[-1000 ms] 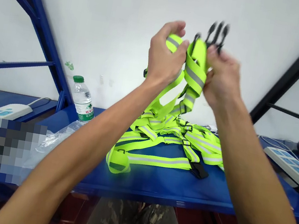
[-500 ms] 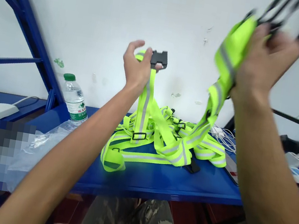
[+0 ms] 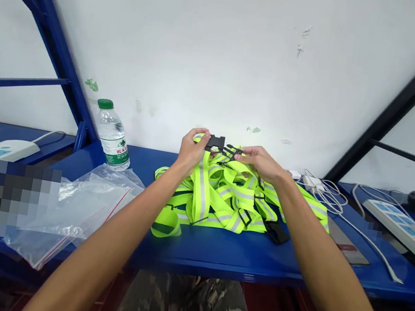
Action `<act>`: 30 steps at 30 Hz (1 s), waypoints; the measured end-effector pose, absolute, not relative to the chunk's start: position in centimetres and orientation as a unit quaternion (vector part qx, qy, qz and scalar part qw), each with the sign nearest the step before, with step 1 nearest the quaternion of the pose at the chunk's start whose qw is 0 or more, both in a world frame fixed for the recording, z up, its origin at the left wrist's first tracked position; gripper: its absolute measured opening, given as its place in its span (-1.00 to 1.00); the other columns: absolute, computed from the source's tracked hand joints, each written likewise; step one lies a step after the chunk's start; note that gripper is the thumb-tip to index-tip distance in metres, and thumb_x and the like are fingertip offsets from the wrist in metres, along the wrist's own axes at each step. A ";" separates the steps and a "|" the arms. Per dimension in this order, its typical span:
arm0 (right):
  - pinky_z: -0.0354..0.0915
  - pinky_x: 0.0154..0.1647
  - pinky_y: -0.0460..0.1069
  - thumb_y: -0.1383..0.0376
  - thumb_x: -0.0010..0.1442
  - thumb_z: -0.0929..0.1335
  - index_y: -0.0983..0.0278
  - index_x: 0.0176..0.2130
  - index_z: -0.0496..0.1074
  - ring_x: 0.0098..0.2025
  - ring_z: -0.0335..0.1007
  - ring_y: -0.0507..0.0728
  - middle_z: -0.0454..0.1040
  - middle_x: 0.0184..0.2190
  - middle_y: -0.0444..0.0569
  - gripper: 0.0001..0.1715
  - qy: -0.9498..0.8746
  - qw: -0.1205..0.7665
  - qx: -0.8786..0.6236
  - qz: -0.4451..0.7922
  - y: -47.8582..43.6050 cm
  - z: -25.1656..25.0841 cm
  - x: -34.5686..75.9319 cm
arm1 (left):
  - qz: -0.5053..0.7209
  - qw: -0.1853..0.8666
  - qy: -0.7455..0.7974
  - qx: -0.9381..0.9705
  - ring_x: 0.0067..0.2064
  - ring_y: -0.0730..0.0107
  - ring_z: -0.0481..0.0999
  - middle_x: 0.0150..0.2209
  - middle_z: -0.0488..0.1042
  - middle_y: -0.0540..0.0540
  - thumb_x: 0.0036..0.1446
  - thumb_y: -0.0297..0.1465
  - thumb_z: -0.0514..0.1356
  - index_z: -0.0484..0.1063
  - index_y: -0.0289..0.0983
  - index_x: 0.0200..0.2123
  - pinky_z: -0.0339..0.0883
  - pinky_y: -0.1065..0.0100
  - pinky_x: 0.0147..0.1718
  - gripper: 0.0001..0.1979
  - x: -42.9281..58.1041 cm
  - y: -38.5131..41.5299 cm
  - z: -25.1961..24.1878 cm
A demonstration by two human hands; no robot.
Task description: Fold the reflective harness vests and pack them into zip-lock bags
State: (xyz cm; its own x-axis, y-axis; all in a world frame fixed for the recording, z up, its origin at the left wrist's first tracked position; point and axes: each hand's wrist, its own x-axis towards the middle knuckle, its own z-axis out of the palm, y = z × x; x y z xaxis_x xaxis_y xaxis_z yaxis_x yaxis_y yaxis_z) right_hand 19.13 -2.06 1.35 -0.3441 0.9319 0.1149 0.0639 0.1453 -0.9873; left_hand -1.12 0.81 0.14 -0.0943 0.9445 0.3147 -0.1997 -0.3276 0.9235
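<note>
The left hand [image 3: 191, 152] pinched a neon yellow reflective strap [image 3: 200, 186] just behind a black plastic buckle half [image 3: 215, 142], while the right hand [image 3: 261, 162] pressed its fingertips onto a pronged black buckle half [image 3: 232, 152]. The two halves sat just apart, above a tangled pile of reflective straps [image 3: 232, 197] on a blue steel shelf [image 3: 215, 252], near a water bottle [image 3: 113, 134] and a plastic zip bag [image 3: 74, 213]

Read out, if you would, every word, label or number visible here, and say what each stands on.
"K", the apparent start of the lettering on the green label of the plastic water bottle; the rest is too small to read.
The blue panels of the power strip show nothing legible.
The black plastic buckle and reflective yellow straps show no readable lettering.
</note>
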 end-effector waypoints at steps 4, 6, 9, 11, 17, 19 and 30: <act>0.36 -0.50 -0.11 0.17 -0.17 0.61 0.32 -0.35 0.58 -0.53 0.45 0.03 0.58 -0.49 -0.08 -0.61 -0.588 0.451 -0.384 0.551 -1.2 -1.8 19.4 | 0.587 0.494 0.367 0.525 -0.59 0.41 0.50 -0.47 0.49 -0.02 0.23 -0.43 0.20 0.40 -0.29 -0.02 0.40 0.42 -0.64 -0.76 -1.6 0.1 -1.6; 0.41 -0.43 -0.08 0.12 -0.15 0.60 0.32 -0.33 0.59 -0.49 0.50 0.07 0.59 -0.49 -0.06 -0.58 -0.563 0.459 -0.385 0.569 -0.8 -3.0 19.6 | 0.580 0.497 0.362 0.533 -0.64 0.39 0.48 -0.49 0.49 -0.01 0.23 -0.42 0.20 0.37 -0.28 0.03 0.32 0.44 -0.70 -0.70 -1.7 0.0 -2.3; 0.41 -0.45 -0.06 0.07 -0.14 0.59 0.33 -0.33 0.60 -0.50 0.51 0.09 0.60 -0.49 -0.02 -0.55 -0.542 0.452 -0.394 0.589 -0.4 -4.0 19.9 | 0.582 0.491 0.364 0.536 -0.68 0.38 0.47 -0.46 0.51 -0.04 0.23 -0.36 0.22 0.34 -0.26 0.10 0.25 0.45 -0.76 -0.63 -1.7 0.2 -3.1; 0.37 -0.52 -0.08 0.04 -0.13 0.59 0.34 -0.36 0.59 -0.55 0.48 0.07 0.60 -0.50 -0.01 -0.54 -0.542 0.443 -0.399 0.592 -0.3 -4.3 19.9 | 0.585 0.479 0.373 0.537 -0.68 0.40 0.46 -0.44 0.52 -0.05 0.22 -0.34 0.23 0.34 -0.26 0.12 0.26 0.45 -0.76 -0.59 -1.5 0.2 -3.5; 0.34 -0.53 -0.10 0.04 -0.14 0.59 0.35 -0.37 0.59 -0.55 0.46 0.05 0.60 -0.50 -0.02 -0.54 -0.556 0.435 -0.407 0.580 -1.0 -3.9 19.7 | 0.597 0.435 0.388 0.551 -0.63 0.47 0.43 -0.44 0.48 -0.03 0.18 -0.31 0.28 0.37 -0.24 0.14 0.38 0.43 -0.68 -0.54 -1.2 0.0 -3.6; 0.36 -0.51 -0.09 0.04 -0.15 0.60 0.36 -0.35 0.60 -0.54 0.47 0.06 0.60 -0.50 -0.01 -0.52 -0.559 0.428 -0.409 0.581 -1.2 -3.7 19.4 | 0.594 0.433 0.389 0.554 -0.63 0.50 0.39 -0.47 0.46 -0.01 0.16 -0.28 0.30 0.39 -0.25 0.13 0.41 0.41 -0.67 -0.52 -1.2 0.0 -3.6; 0.39 -0.39 -0.06 0.00 -0.08 0.57 0.33 -0.31 0.60 -0.44 0.48 0.08 0.61 -0.43 -0.01 -0.52 -0.600 0.427 -0.380 0.559 -1.3 -4.3 18.7 | 0.566 0.408 0.396 0.597 -0.52 0.39 0.48 -0.39 0.54 -0.08 0.08 -0.22 0.36 0.46 -0.26 0.12 0.47 0.34 -0.51 -0.47 -1.1 0.5 -4.4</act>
